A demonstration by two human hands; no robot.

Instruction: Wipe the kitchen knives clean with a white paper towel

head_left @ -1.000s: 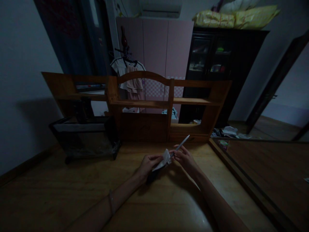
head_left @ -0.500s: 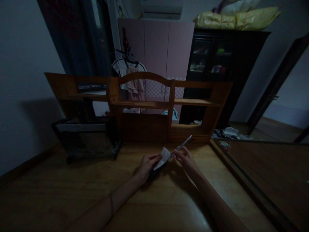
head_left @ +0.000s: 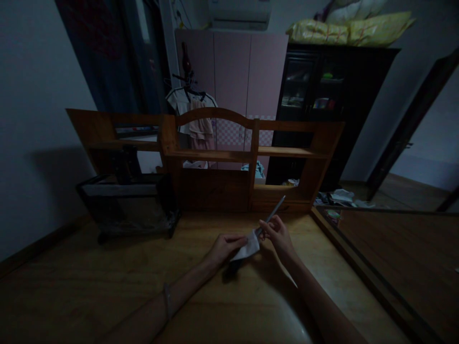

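Note:
My left hand [head_left: 225, 249] is closed, pinching a white piece of tissue [head_left: 248, 248] that wraps over part of a slim tool. That tool has a thin grey shaft [head_left: 276, 209] and a dark, wider end [head_left: 232, 268], blurred and brush-like; its exact kind cannot be made out. My right hand [head_left: 276, 234] grips the shaft between thumb and fingers, just above the tissue. Tilted, the tool points up and to the right, with its dark end low at the left, over the wooden tabletop [head_left: 215, 310].
A wooden shelf unit [head_left: 215, 155] stands along the far edge of the tabletop. At the left sits a dark glass-fronted box [head_left: 127, 203], like a small tank. A raised wooden edge [head_left: 351, 253] runs down the right side. Pink cabinets [head_left: 231, 71] stand beyond.
The tissue has moved right and down, now lying over the tool near my right hand. My left hand has shifted right with it, and the tool has tilted a little steeper.

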